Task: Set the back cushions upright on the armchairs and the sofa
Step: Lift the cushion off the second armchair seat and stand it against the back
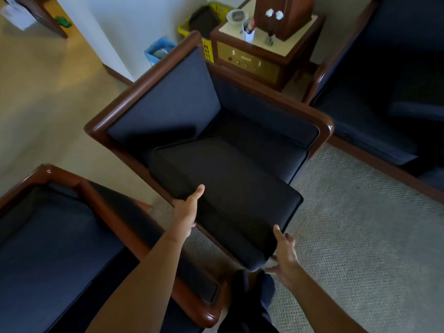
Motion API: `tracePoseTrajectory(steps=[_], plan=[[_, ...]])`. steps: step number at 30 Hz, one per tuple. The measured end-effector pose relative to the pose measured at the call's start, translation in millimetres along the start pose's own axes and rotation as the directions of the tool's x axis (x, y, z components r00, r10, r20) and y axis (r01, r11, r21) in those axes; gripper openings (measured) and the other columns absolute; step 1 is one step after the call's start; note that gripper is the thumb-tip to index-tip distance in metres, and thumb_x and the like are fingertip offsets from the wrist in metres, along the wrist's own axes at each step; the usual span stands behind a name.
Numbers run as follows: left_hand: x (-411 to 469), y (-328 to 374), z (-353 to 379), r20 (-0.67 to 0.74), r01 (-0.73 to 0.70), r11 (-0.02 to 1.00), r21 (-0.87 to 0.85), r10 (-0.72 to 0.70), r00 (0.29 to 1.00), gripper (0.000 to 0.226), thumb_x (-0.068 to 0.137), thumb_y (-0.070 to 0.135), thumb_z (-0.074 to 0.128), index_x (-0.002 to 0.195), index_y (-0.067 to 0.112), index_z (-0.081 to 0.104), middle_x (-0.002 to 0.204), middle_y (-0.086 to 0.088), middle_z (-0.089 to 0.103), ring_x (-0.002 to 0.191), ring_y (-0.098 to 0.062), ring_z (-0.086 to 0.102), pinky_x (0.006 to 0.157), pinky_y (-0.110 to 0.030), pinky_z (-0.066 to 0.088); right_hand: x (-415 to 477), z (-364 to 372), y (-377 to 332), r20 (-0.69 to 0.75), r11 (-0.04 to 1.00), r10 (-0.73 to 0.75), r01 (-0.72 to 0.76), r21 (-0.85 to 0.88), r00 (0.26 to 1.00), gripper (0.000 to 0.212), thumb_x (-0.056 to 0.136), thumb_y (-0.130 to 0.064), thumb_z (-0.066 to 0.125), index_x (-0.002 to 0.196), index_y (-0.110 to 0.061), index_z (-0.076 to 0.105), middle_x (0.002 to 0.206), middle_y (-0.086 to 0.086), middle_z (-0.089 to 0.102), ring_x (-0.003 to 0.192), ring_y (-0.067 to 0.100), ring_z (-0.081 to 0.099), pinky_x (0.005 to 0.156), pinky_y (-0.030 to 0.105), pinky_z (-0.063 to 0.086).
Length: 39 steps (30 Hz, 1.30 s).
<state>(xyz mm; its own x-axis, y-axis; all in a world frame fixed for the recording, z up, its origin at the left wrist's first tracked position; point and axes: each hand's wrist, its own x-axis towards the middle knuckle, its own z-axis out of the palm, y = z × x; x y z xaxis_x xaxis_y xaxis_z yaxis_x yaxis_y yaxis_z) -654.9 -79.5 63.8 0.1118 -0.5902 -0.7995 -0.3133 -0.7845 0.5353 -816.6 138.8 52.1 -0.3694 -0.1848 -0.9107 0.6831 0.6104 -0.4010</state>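
A dark blue back cushion [223, 186] lies flat across the seat of the middle armchair [149, 92], its near end sticking out past the seat front. My left hand [187, 207] grips the cushion's near left edge, thumb on top. My right hand [283, 253] holds the near right corner, thumb up against its side and fingers under it. A second armchair [115, 212] stands at the lower left. The dark sofa [374, 111] fills the upper right.
A wooden side table [271, 56] with a cup and a wooden box sits behind the armchair. A yellow basket [209, 49] and a blue bin [156, 51] stand by the wall. Grey carpet [348, 224] spreads to the right. My feet [252, 287] are below the cushion.
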Motion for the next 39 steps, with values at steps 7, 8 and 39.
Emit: tracePoseTrajectory(steps=[7, 8, 39], plan=[[17, 6, 10, -0.016, 0.099, 0.991, -0.094, -0.101, 0.995, 0.110, 0.059, 0.055, 0.091, 0.148, 0.017, 0.039, 0.139, -0.008, 0.059, 0.125, -0.035, 0.059, 0.103, -0.059, 0.053, 1, 13, -7, 0.060, 0.960, 0.114, -0.125, 0.249, 0.992, 0.059, 0.098, -0.059, 0.063, 0.148, -0.037, 0.043, 0.137, 0.010, 0.063, 0.114, 0.044, 0.064, 0.091, 0.074, 0.053], [17, 8, 10, -0.015, 0.100, 0.990, -0.099, -0.102, 0.995, 0.109, 0.057, 0.054, 0.091, 0.146, 0.018, 0.039, 0.138, -0.008, 0.059, 0.122, -0.034, 0.060, 0.098, -0.056, 0.055, -1, 11, -11, 0.053, 0.962, 0.104, -0.114, 0.247, 0.993, 0.056, 0.099, -0.057, 0.062, 0.148, -0.038, 0.044, 0.136, 0.009, 0.064, 0.113, 0.043, 0.065, 0.091, 0.073, 0.054], [1, 233, 162, 0.860, -0.543, -0.672, 0.504, 0.332, 0.388, 0.113, 0.056, 0.048, 0.092, 0.150, 0.025, 0.034, 0.135, -0.004, 0.051, 0.127, -0.032, 0.051, 0.120, -0.069, 0.024, 28, -60, -264, 0.470, -0.323, -0.733, 0.357, -0.876, 0.491, 0.100, 0.058, -0.069, 0.082, 0.137, -0.014, 0.053, 0.118, 0.006, 0.066, 0.106, 0.029, 0.064, 0.087, 0.052, 0.052]])
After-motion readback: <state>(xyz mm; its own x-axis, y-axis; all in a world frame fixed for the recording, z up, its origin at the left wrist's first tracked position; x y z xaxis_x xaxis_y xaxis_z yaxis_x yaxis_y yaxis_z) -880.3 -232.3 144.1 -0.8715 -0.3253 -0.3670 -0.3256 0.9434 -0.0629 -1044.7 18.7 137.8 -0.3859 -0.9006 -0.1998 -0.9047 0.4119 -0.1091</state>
